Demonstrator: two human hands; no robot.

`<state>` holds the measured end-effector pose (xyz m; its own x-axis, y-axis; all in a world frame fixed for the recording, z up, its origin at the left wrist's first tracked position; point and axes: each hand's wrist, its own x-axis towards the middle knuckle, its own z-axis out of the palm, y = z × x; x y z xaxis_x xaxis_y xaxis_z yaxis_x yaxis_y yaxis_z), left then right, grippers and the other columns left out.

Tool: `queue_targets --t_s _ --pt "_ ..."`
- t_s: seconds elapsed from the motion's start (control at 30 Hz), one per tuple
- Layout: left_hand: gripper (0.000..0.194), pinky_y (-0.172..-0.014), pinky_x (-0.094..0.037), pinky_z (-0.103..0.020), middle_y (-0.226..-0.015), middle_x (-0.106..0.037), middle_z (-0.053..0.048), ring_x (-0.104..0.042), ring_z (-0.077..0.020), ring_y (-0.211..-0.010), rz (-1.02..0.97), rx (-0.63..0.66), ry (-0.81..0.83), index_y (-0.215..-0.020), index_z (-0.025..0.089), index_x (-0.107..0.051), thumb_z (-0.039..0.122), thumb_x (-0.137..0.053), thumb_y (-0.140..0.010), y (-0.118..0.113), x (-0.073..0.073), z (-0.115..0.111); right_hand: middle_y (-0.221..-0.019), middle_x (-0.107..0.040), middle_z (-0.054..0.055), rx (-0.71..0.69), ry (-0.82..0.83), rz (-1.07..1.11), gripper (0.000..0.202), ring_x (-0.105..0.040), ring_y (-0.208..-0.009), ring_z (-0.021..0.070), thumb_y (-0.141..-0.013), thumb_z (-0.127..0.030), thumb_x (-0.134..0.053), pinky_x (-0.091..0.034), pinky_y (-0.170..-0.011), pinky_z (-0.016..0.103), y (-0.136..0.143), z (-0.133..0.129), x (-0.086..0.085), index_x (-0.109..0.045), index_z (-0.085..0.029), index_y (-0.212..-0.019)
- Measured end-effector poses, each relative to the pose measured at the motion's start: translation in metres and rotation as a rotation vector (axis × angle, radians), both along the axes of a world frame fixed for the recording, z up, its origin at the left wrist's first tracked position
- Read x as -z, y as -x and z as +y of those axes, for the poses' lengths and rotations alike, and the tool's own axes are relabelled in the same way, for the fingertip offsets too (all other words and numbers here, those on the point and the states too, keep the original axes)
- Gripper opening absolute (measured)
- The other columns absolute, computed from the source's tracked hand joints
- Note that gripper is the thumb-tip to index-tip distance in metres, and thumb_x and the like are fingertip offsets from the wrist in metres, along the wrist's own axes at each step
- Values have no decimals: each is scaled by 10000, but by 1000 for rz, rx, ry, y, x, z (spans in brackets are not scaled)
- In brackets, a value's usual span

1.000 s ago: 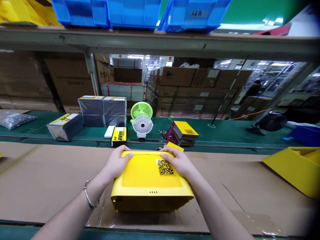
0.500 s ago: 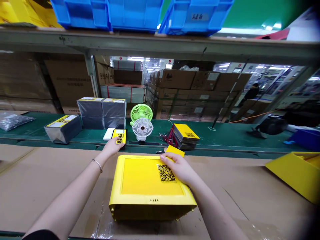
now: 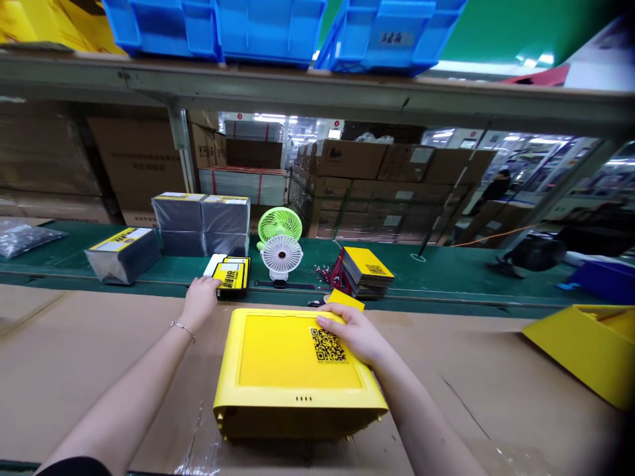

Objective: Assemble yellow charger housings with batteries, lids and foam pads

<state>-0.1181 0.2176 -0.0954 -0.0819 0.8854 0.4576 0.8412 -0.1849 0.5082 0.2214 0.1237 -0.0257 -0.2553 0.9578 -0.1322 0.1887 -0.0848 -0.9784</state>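
Observation:
My left hand [image 3: 201,301] is at the near left edge of a small stack of yellow printed cards [image 3: 233,274] with bold black lettering. Its thumb and fingertips are closed on the corner of the top card, which sits askew on those below. Under my right hand [image 3: 354,334] is a yellow plastic housing [image 3: 282,350] with a QR code on its upper face. The thumb lies on that face and the other fingers wrap over the far right edge, partly hidden. The housing rests on cardboard, its dark hollow side toward me.
Behind stand a white fan [image 3: 282,256], a green fan [image 3: 278,223], a stack of yellow QR-code panels [image 3: 367,268] with red wires, and wrapped grey blocks [image 3: 225,225]. Another yellow housing part [image 3: 580,350] lies right. Blue bins [image 3: 270,30] sit on the shelf overhead.
My left hand has drawn back left and toward me from the top of the card stack, shifting the top card askew. My right hand and the housing have stayed in place.

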Motion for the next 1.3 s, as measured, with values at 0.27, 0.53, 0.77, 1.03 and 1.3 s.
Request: queue_targets --t_s 0.27,0.53,0.77,1.03,1.3 --pt "319 -835 -468 -326 -1031 -655 -95 -608 -206 -939 -333 -82 -313 -1066 141 -581 257 -405 -826 1 -80 -24 -868 -682 51 111 -103 -63 361 -638 -823 227 -746 -510 -564 -486 -707 323 -1 3 8 -635 -176 -863" --pt "380 -593 -517 -216 -935 -658 -53 -624 -142 -744 -1151 443 -125 -1039 168 -594 217 -678 -671 -37 -155 -117 -991 -670 69 432 -476 -234 336 -606 -921 233 -809 -480 -504 -460 -801 346 -4 -16 4 -640 -195 -923" --pt "529 -569 -504 -282 -757 -629 -8 -615 -167 -666 -887 661 376 -1237 283 -443 266 -633 -744 -82 -148 -195 -1024 -646 22 217 -653 -298 205 -578 -977 182 -843 -376 -512 -448 -846 304 20 -77 -49 -638 -249 -944" --pt "459 -589 -398 -220 -700 -559 31 -504 -98 -631 -783 644 367 -1158 283 -525 255 -660 -720 -113 -121 -219 -841 -677 11 -70 -605 -200 101 -618 -790 145 -813 -275 -580 -485 -749 271 55 -124 -77 -660 -217 -834" --pt "485 -846 -380 -356 -1005 -614 -110 -589 -194 -825 -1706 1127 1031 -1131 155 -551 436 -562 -735 -131 -92 -237 -759 -661 23 294 -839 -129 27 -613 -706 160 -743 -216 -656 -518 -622 269 53 -130 -78 -661 -213 -769"
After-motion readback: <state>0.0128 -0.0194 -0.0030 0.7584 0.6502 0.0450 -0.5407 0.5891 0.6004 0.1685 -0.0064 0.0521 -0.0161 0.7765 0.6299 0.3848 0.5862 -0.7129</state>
